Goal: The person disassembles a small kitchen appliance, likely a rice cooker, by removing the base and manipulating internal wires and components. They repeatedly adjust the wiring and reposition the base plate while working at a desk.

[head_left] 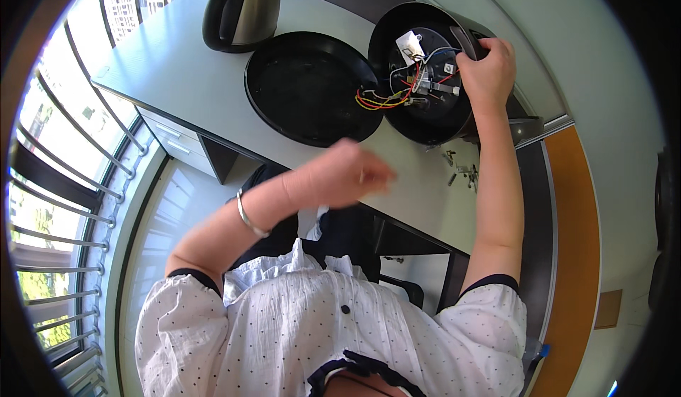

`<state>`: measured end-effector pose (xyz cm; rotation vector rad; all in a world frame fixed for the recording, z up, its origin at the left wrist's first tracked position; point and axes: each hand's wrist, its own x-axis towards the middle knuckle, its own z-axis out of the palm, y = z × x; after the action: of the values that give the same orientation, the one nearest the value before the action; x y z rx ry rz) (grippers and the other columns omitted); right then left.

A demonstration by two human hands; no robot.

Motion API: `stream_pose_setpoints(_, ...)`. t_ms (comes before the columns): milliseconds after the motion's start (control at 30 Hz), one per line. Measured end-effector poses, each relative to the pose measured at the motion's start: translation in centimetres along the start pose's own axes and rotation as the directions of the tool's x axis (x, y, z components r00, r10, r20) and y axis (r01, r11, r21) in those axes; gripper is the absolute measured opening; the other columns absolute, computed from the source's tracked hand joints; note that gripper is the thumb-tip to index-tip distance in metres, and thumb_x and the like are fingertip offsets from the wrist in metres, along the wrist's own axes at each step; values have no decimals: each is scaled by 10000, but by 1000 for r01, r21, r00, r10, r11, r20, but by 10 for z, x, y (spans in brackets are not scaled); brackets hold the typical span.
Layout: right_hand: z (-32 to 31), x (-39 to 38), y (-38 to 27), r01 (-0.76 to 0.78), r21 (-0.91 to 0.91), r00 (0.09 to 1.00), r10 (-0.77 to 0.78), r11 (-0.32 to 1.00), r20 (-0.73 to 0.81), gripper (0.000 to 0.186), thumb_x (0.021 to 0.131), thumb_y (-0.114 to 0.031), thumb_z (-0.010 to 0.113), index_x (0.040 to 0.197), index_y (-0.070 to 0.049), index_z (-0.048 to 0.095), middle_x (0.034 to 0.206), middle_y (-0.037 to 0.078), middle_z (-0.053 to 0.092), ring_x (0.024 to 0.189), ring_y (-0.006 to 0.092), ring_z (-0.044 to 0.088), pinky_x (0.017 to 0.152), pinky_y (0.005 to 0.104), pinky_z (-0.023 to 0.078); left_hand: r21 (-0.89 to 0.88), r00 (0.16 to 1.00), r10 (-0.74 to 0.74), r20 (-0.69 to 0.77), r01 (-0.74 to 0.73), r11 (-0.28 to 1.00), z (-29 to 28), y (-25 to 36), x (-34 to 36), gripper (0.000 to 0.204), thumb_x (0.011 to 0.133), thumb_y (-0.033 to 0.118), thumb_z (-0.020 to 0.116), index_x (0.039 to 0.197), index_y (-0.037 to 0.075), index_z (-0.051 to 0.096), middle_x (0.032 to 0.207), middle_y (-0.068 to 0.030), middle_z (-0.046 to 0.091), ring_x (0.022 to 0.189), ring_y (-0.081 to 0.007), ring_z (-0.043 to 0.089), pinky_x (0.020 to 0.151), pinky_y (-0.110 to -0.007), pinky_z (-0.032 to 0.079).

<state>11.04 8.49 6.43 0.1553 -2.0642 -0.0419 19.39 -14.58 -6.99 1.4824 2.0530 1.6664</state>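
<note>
My right hand (491, 71) is closed on the edge of a round black appliance housing (415, 131), near a dark piece at its upper right. The housing lies with its inside showing: red, yellow, white and blue wires (418, 78), a white plate (409, 46) and metal parts. Some wires loop out over the rim of a round black pan-like part (277, 124) beside it. My left hand (344, 174) is in the air at the desk's front edge, fingers curled but smeared by motion; whether it holds anything cannot be made out.
Several small screws and metal bits (462, 174) lie on the pale desk (170, 64) below the housing. A steel and black kettle (245, 10) stands behind the pan-like part. A barred window (64, 149) is at the left, a white drawer unit (177, 142) under the desk.
</note>
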Motion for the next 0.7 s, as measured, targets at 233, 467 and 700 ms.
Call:
stream_pose_setpoints(233,-6,-1,0,0,87,1000,-2,996,23,296,574,-109,693,819,1,568,940,135,563,874,315,558,774,392,461,-282,854,-221,-471,92,955,-53,-13,101,390,779,101,687,1120,-54,581,952,-121,653,881,-157,605,801,-271,476)
stream_pose_setpoints(467,-19,-5,-12,-47,184,998,39,982,42,326,521,-14,692,821,-7,563,937,101,544,686,202,509,629,306,448,178,814,29,-581,92,980,-46,-12,156,492,680,239,769,1065,-28,619,1060,-156,615,981,-206,580,811,-301,474)
stream_pose_setpoints(700,-24,-13,-4,47,228,998,-38,973,-47,374,511,-5,724,835,-12,536,923,129,542,790,276,565,648,347,481,-467,953,-228,-198,113,877,-55,6,178,274,751,196,712,869,-46,660,773,-66,637,706,-137,588,664,-262,465)
